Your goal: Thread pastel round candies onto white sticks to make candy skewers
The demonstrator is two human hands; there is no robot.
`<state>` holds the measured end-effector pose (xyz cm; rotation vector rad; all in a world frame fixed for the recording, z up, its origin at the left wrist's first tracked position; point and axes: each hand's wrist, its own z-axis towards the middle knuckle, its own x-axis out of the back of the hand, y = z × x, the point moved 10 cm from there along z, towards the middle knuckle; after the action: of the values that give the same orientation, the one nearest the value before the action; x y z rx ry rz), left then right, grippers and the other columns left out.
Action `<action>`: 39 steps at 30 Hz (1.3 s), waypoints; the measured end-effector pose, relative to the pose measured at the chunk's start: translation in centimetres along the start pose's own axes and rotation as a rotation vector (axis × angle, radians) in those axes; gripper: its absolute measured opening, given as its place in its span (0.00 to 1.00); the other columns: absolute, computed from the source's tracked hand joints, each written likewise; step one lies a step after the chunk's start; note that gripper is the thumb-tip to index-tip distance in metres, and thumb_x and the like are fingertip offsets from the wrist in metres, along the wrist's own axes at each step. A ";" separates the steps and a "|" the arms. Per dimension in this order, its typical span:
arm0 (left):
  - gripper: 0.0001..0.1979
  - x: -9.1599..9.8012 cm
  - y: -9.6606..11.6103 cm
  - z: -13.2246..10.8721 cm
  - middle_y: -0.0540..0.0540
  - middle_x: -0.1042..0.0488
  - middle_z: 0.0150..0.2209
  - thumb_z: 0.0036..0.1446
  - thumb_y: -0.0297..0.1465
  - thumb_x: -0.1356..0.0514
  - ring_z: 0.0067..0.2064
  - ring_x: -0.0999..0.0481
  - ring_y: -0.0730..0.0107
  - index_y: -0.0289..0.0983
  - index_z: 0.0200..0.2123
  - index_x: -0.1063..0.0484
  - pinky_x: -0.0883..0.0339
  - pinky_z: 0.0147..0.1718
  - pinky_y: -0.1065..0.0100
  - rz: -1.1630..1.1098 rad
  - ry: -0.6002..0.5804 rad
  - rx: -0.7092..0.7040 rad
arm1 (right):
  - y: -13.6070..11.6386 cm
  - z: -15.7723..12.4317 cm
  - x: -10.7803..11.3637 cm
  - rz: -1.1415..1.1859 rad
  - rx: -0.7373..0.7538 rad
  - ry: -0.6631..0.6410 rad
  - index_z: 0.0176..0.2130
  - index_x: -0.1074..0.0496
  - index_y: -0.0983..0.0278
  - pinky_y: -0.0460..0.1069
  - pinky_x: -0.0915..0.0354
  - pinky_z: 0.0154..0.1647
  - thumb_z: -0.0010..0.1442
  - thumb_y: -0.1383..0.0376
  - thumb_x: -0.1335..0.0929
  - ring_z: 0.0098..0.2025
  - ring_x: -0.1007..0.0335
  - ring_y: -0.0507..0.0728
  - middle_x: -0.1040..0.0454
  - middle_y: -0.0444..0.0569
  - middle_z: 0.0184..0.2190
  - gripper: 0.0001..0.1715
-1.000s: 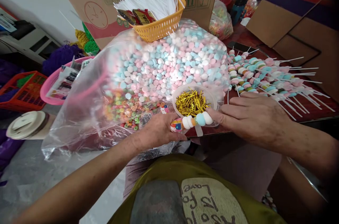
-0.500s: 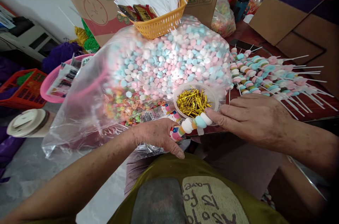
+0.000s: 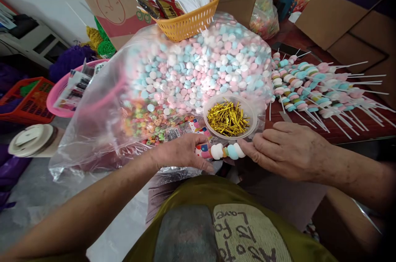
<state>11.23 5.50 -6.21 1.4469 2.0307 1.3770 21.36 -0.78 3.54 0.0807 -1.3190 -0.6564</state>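
Both hands have dropped a little toward the lap since the earlier frames, and the skewer (image 3: 227,151) now lies level between them instead of tilting up toward the cup (image 3: 229,116). Left hand (image 3: 181,154) is pinched on its colourful end and right hand (image 3: 286,150) is pinched on the white-candy end, so it hangs just below the cup of gold ties (image 3: 227,117). Behind sit the candy bag (image 3: 192,76), the basket (image 3: 188,22) of sticks, and finished skewers (image 3: 315,88) to the right.

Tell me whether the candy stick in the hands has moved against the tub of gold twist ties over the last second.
Yes. The candy stick now lies just below and clear of the tub of gold twist ties; earlier it overlapped the tub's near rim.
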 end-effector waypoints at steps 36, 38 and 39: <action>0.34 -1.1 -0.5 -0.7 0.47 0.26 0.36 0.39 0.37 0.29 0.35 0.26 0.68 0.39 0.51 0.33 0.32 0.36 0.66 -0.113 -0.310 -0.014 | 0.5 1.1 -4.3 0.485 -0.220 -0.019 0.35 0.29 0.64 0.49 0.54 0.25 0.64 0.70 0.41 0.23 0.40 0.51 0.30 0.45 0.22 0.12; 0.22 -1.9 -1.7 -1.2 0.51 0.28 0.29 0.42 0.40 0.31 0.30 0.29 0.71 0.36 0.39 0.29 0.32 0.33 0.68 -0.169 -0.398 0.032 | 0.6 0.9 -3.6 0.438 -0.203 0.011 0.36 0.29 0.65 0.49 0.53 0.26 0.64 0.70 0.42 0.23 0.40 0.51 0.31 0.45 0.22 0.14; 0.19 -1.9 -1.9 -1.2 0.51 0.29 0.27 0.44 0.41 0.32 0.29 0.30 0.71 0.36 0.36 0.29 0.32 0.31 0.69 -0.148 -0.362 0.037 | 0.7 0.8 -3.6 0.428 -0.210 -0.012 0.37 0.28 0.65 0.48 0.53 0.26 0.64 0.70 0.42 0.23 0.40 0.51 0.31 0.46 0.22 0.14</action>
<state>10.18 3.21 -7.75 1.4087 1.8919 0.9440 20.59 1.79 0.91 -0.3680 -1.2198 -0.4248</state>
